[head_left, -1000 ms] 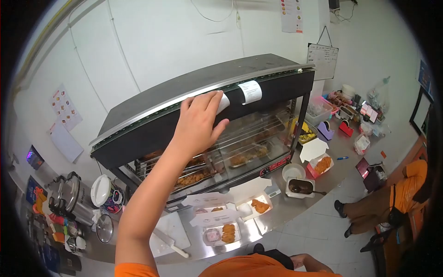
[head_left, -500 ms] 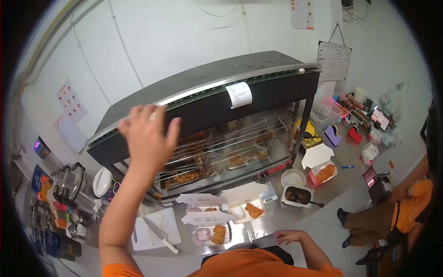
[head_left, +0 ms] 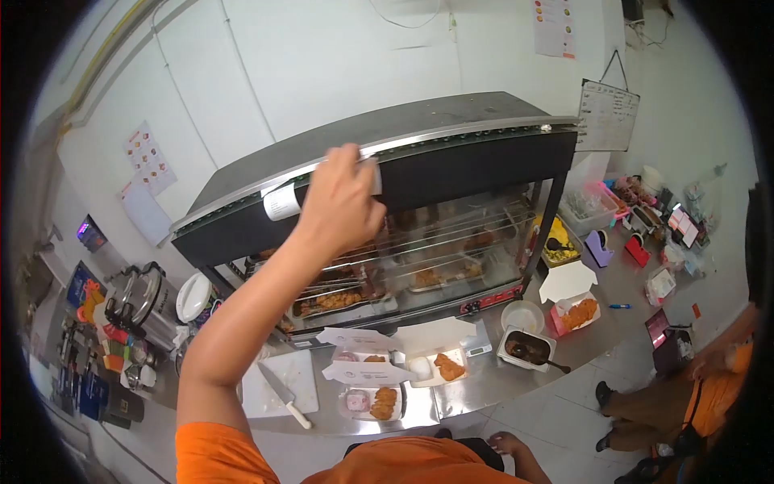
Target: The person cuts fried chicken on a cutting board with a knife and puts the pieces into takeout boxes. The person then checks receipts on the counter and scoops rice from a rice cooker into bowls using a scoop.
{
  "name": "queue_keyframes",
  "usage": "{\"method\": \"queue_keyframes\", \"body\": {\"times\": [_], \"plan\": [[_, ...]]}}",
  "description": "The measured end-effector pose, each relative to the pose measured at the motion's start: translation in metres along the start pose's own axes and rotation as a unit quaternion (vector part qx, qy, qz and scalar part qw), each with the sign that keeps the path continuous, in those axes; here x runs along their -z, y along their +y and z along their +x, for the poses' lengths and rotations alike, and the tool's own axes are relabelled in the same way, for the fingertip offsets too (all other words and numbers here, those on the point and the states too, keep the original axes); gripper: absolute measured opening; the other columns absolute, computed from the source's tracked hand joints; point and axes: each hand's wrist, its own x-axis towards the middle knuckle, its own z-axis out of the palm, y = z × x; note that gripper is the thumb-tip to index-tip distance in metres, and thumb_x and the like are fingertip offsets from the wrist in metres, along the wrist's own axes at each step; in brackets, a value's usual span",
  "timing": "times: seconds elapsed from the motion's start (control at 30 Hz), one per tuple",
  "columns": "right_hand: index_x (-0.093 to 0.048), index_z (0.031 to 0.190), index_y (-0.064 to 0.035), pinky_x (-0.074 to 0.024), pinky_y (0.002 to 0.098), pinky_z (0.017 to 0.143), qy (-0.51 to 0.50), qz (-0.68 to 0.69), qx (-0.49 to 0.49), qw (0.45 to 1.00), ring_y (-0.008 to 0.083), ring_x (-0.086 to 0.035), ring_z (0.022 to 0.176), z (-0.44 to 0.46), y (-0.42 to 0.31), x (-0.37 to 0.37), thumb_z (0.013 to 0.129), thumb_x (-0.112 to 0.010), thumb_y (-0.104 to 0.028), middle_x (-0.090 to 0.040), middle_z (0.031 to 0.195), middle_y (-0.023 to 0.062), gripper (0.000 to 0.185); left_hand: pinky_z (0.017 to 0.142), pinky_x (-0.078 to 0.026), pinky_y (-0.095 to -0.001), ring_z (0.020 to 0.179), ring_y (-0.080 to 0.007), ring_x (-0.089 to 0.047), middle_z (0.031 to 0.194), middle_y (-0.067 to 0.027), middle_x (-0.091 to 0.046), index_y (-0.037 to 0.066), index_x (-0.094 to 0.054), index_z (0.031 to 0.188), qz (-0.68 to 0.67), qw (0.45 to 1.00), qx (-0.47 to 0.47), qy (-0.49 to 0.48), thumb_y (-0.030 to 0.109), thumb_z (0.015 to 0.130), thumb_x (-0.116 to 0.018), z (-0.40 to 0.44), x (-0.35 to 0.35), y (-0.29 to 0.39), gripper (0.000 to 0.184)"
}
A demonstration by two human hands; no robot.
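My left hand (head_left: 343,202) is raised at the top front edge of the black food warmer (head_left: 468,165), its fingers closed on a white paper slip (head_left: 374,173) partly hidden behind them. Another printed slip (head_left: 280,202) hangs from the same edge, to the left of my hand. Low beside my body, my right hand (head_left: 506,443) hangs loosely with nothing visible in it. Trays of fried food (head_left: 337,301) lie behind the warmer's glass.
Open boxes of fried chicken (head_left: 451,367) stand on the steel counter, near a knife (head_left: 284,394) on a white board (head_left: 313,395). Farther right are a sauce pan (head_left: 526,349) with a ladle and another box (head_left: 576,313). A person in orange (head_left: 723,391) is at the right.
My left hand first moved left, then came back right to the other slip. One slip now hangs farther left on the warmer's edge. My right hand has shifted beside my body.
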Motion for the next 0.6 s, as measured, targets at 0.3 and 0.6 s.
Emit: {"method": "queue_keyframes", "body": {"times": [0.3, 0.6], "plan": [[-0.061, 0.130, -0.0094, -0.0514, 0.0409, 0.091, -0.063, -0.077, -0.071, 0.993, 0.0217, -0.063, 0.108, 0.010, 0.015, 0.005, 0.093, -0.064, -0.020, -0.066, 0.120, 0.0066, 0.039, 0.075, -0.043, -0.0458, 0.098, -0.0294, -0.060, 0.104, -0.0092, -0.065, 0.009, -0.067, 0.102, -0.213, 0.958, -0.190, -0.010, 0.019, 0.066, -0.075, -0.041, 0.027, 0.082, 0.038], [-0.061, 0.126, -0.0074, -0.0487, 0.0369, 0.095, -0.027, -0.246, 0.424, 0.871, 0.0205, -0.061, 0.111, -0.085, -0.288, -0.073, 0.091, -0.066, -0.017, -0.065, 0.121, 0.0066, 0.037, 0.078, -0.052, -0.0493, 0.089, -0.0325, -0.067, 0.094, -0.0140, -0.070, 0.005, -0.061, 0.108, -0.330, 0.698, -0.377, -0.511, 0.014, 0.079, -0.065, -0.050, 0.045, 0.178, 0.030]]}}
